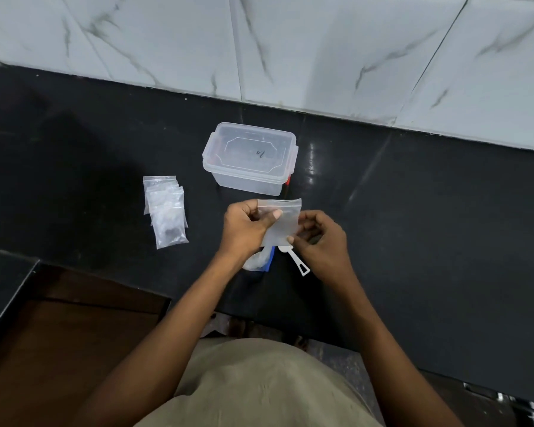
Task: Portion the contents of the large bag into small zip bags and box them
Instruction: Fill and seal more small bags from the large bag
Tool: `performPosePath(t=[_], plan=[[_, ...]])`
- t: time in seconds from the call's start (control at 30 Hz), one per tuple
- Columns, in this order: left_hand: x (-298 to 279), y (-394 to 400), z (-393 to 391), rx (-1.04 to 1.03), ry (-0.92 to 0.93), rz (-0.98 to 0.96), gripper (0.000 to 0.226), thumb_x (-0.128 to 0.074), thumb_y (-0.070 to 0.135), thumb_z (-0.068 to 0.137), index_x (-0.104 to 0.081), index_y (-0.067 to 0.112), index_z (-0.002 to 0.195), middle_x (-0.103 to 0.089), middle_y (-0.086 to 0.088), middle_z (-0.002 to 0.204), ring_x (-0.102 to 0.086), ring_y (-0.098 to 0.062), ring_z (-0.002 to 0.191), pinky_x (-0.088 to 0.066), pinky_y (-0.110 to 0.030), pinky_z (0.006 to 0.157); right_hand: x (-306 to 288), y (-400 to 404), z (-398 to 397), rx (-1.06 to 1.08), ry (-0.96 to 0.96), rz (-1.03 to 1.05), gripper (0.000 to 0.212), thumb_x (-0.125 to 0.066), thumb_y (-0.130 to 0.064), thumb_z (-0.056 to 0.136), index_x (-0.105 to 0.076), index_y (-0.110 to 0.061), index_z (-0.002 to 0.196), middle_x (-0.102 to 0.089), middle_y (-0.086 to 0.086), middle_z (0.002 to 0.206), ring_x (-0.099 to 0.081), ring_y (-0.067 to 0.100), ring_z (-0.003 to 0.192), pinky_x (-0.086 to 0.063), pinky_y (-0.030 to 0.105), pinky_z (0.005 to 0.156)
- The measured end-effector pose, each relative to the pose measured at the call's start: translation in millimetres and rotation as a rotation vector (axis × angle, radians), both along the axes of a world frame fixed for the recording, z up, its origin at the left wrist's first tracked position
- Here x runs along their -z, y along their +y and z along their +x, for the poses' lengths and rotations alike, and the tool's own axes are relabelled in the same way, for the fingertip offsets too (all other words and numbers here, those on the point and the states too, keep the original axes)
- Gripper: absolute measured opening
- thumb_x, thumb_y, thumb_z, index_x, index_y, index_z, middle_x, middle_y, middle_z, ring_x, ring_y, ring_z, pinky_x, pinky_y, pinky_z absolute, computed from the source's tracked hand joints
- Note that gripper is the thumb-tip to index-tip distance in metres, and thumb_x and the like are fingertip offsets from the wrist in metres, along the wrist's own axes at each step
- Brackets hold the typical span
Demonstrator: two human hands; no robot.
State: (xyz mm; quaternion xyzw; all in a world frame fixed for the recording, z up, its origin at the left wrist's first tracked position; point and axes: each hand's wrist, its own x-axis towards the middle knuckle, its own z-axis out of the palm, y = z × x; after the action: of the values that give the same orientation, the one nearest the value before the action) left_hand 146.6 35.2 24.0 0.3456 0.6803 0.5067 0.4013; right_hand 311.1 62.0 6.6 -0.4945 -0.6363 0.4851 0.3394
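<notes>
Left hand (244, 224) and right hand (319, 238) both pinch a small zip bag (282, 221) above the counter (413, 195). Closed box (249, 158) behind; filled bags (166, 211) to the left.

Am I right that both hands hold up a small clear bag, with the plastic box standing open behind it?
Not quite: the head view shows the plastic box with its lid on, not open. The rest holds: the left hand and right hand both hold the small clear bag in front of it.

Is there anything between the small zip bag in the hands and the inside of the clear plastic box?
Yes. The clear plastic box has its lid on. The small clear zip bag, held by both hands just in front, cannot go in until that comes off.
</notes>
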Motion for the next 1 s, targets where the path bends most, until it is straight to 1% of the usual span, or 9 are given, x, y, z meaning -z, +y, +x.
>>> performPosePath(t=[0.17, 0.33, 0.4, 0.57, 0.63, 0.73, 0.83, 0.9, 1.0], plan=[[-1.3, -17.3, 8.4, -0.072, 0.063, 0.021, 0.011, -0.087, 0.011, 0.077, -0.079, 0.017, 0.080, -0.078, -0.002, 0.077, -0.075, -0.025, 0.079, -0.063, -0.035, 0.072, -12.1, 0.5, -4.8, -0.012, -0.149, 0.408, 0.051, -0.081, -0.012, 0.076, -0.065, -0.019, 0.124, -0.062, -0.004, 0.109, -0.057, 0.008, 0.093, -0.045, 0.011, 0.076], [-3.0, -28.5, 8.5, -0.148, 0.098, 0.086, 0.021, -0.091, 0.008, 0.070, -0.077, 0.024, 0.068, -0.075, -0.005, 0.071, -0.072, -0.016, 0.066, -0.060, -0.030, 0.063, -23.4, -3.2, -9.6, -0.059, -0.230, 0.680, 0.023, -0.077, -0.010, 0.078, -0.077, -0.013, 0.101, -0.064, 0.001, 0.105, -0.054, 0.012, 0.098, -0.046, 0.017, 0.070], [-3.5, -31.9, 5.9, -0.155, 0.102, 0.107, 0.023, -0.089, 0.004, 0.071, -0.076, 0.022, 0.066, -0.074, -0.002, 0.067, -0.069, -0.011, 0.062, -0.059, -0.029, 0.061, -24.6, -5.5, -11.2, -0.082, -0.252, 0.728, 0.014, -0.077, -0.010, 0.078, -0.078, -0.013, 0.092, -0.064, 0.000, 0.099, -0.053, 0.013, 0.094, -0.046, 0.020, 0.067], [5.7, -35.5, -8.6, -0.121, 0.122, 0.120, 0.019, -0.084, 0.002, 0.072, -0.075, 0.017, 0.065, -0.072, -0.009, 0.065, -0.064, -0.015, 0.060, -0.057, -0.045, 0.059, -28.4, -7.1, -23.3, -0.224, -0.413, 0.700, 0.012, -0.077, -0.019, 0.082, -0.078, -0.018, 0.093, -0.062, -0.006, 0.090, -0.049, 0.011, 0.087, -0.043, 0.024, 0.058], [7.0, -35.3, -18.0, -0.059, 0.086, 0.114, 0.018, -0.086, 0.001, 0.070, -0.077, 0.016, 0.071, -0.074, -0.007, 0.071, -0.067, -0.014, 0.064, -0.058, -0.039, 0.059, -30.5, -5.4, -29.5, -0.255, -0.429, 0.688, 0.011, -0.073, -0.014, 0.084, -0.078, -0.020, 0.091, -0.066, -0.009, 0.086, -0.050, 0.011, 0.080, -0.043, 0.025, 0.056], [-0.8, -33.4, -36.9, 0.183, -0.029, 0.078, 0.042, -0.084, -0.014, 0.068, -0.076, 0.014, 0.098, -0.078, -0.006, 0.092, -0.072, -0.012, 0.082, -0.059, -0.027, 0.070, -33.5, -5.4, -40.0, -0.278, -0.417, 0.629, 0.011, -0.068, -0.011, 0.086, -0.070, -0.019, 0.093, -0.070, -0.005, 0.076, -0.060, 0.017, 0.064, -0.050, 0.034, 0.056], [-9.4, -29.3, -62.8, 0.470, -0.054, -0.004, 0.058, -0.083, -0.013, 0.069, -0.068, 0.011, 0.120, -0.075, -0.009, 0.107, -0.071, -0.017, 0.096, -0.059, -0.032, 0.086, -35.7, -10.2, -54.9, -0.360, -0.419, 0.600, 0.020, -0.059, -0.017, 0.088, -0.071, -0.022, 0.104, -0.068, -0.001, 0.071, -0.060, 0.021, 0.058, -0.050, 0.036, 0.056], [-13.3, -26.0, -80.5, 0.596, -0.081, -0.034, 0.059, -0.082, -0.012, 0.072, -0.065, 0.007, 0.125, -0.073, -0.014, 0.114, -0.071, -0.025, 0.107, -0.058, -0.035, 0.094, -38.3, -15.0, -66.7, -0.437, -0.448, 0.571, 0.032, -0.056, -0.021, 0.086, -0.074, -0.029, 0.112, -0.070, -0.002, 0.074, -0.061, 0.020, 0.062, -0.046, 0.030, 0.057], [-16.9, -20.9, -100.1, 0.713, -0.123, -0.060, 0.054, -0.082, -0.013, 0.071, -0.068, 0.008, 0.118, -0.074, -0.014, 0.112, -0.071, -0.028, 0.107, -0.058, -0.037, 0.091, -40.6, -17.7, -79.1, -0.480, -0.459, 0.537, 0.041, -0.062, -0.022, 0.087, -0.070, -0.041, 0.123, -0.072, -0.007, 0.079, -0.053, 0.012, 0.064, -0.039, 0.025, 0.061]])
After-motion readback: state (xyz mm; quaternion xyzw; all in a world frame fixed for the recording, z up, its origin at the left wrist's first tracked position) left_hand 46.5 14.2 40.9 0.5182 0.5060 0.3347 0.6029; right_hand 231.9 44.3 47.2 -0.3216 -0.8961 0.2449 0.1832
